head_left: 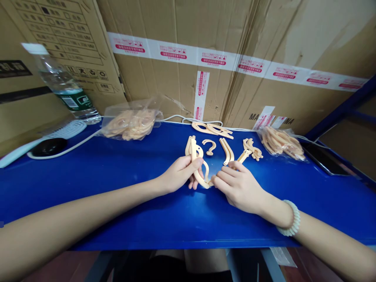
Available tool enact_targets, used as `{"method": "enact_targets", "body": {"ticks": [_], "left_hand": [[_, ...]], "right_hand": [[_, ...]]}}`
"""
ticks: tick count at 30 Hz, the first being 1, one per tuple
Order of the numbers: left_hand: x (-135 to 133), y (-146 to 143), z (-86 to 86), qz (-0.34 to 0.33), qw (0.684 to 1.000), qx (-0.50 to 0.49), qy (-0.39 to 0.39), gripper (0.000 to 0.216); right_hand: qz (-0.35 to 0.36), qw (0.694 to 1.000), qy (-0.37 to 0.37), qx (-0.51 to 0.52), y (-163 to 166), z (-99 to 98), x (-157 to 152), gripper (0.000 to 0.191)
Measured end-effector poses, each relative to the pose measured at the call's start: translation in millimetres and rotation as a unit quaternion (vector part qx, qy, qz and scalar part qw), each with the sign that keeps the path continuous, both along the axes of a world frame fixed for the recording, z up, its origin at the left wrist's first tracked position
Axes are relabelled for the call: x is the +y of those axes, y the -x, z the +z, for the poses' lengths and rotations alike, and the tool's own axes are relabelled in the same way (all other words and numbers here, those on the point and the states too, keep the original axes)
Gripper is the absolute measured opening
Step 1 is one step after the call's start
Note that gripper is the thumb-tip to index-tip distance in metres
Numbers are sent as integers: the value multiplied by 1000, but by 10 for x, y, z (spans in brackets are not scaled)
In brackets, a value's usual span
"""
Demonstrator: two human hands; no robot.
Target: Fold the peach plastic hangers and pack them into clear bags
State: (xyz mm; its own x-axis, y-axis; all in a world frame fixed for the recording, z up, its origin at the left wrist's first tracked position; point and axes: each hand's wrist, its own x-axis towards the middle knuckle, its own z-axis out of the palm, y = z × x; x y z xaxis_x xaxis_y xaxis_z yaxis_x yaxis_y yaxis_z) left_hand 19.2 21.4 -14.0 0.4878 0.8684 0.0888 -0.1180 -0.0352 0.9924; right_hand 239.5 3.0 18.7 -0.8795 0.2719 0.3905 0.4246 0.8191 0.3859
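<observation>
beige hanger [201, 179] between left fingers [196, 163] and right fingers [225, 179], blue table [176, 223] below

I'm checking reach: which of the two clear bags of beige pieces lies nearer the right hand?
The bag on the right, beside the dark flat device, is nearer the right hand; the other bag lies left, near the water bottle.

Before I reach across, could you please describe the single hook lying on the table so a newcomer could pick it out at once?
On the blue tabletop, look just beyond the gap between the left hand and the right hand. The hook lies there, left of two slim, bent strips. Unlike them, it curls into a question mark shape.
</observation>
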Motion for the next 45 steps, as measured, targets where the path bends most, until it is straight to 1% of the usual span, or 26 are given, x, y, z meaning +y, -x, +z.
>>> {"method": "enact_targets", "body": {"ticks": [2, 5, 6, 8, 11, 14, 18, 22, 25, 27, 29, 33, 37, 40, 43, 45], "left_hand": [[4, -5, 14, 3, 1000, -9, 12, 57], [18, -8, 39, 26, 998, -49, 44, 54], [23, -7, 44, 36, 996, -63, 54, 54], [31, -5, 50, 44, 994, -75, 61, 53], [36, -2, 44, 32, 996, -57, 58, 53], [37, 0, 38, 25, 996, -54, 65, 52], [33, 4, 45, 16, 996, -57, 70, 47], [23, 4, 78, 10, 995, -59, 74, 34], [12, 2, 106, 12, 995, -62, 79, 25], [6, 2, 117, 15, 995, -65, 79, 24], [4, 5, 119, 14, 995, -70, 74, 24], [15, 13, 98, 4, 994, -84, 62, 24], [27, 11, 41, 24, 994, -93, 52, 28], [28, -1, -2, 39, 995, -87, 27, 28], [22, -10, -14, 37, 997, -70, -14, 30], [10, -9, -2, 25, 998, -40, -36, 34]], "right_hand": [[8, 1000, -12, 2, 5, 23, -19, 35], [18, 999, -34, 13, -30, 99, -31, 24], [19, 999, -31, 24, -61, 135, -21, 21], [5, 998, -2, 65, -158, 216, 38, 17], [-46, 990, 67, 119, -369, 319, 222, 24], [-94, 986, 109, 86, -590, 350, 446, 21], [-109, 979, 169, 38, -755, 284, 636, 23], [-112, 966, 228, 37, -765, 211, 656, 25], [-110, 953, 280, 38, -746, 203, 622, 27], [-116, 944, 305, 38, -734, 214, 602, 30], [-132, 941, 311, 35, -723, 229, 588, 31], [-163, 941, 297, 26, -700, 248, 573, 30], [-149, 941, 303, 31, -689, 251, 570, 29], [-136, 942, 306, 30, -687, 251, 557, 29], [-125, 954, 270, 39, -671, 230, 528, 27], [-117, 961, 246, 40, -645, 194, 510, 29]]}}
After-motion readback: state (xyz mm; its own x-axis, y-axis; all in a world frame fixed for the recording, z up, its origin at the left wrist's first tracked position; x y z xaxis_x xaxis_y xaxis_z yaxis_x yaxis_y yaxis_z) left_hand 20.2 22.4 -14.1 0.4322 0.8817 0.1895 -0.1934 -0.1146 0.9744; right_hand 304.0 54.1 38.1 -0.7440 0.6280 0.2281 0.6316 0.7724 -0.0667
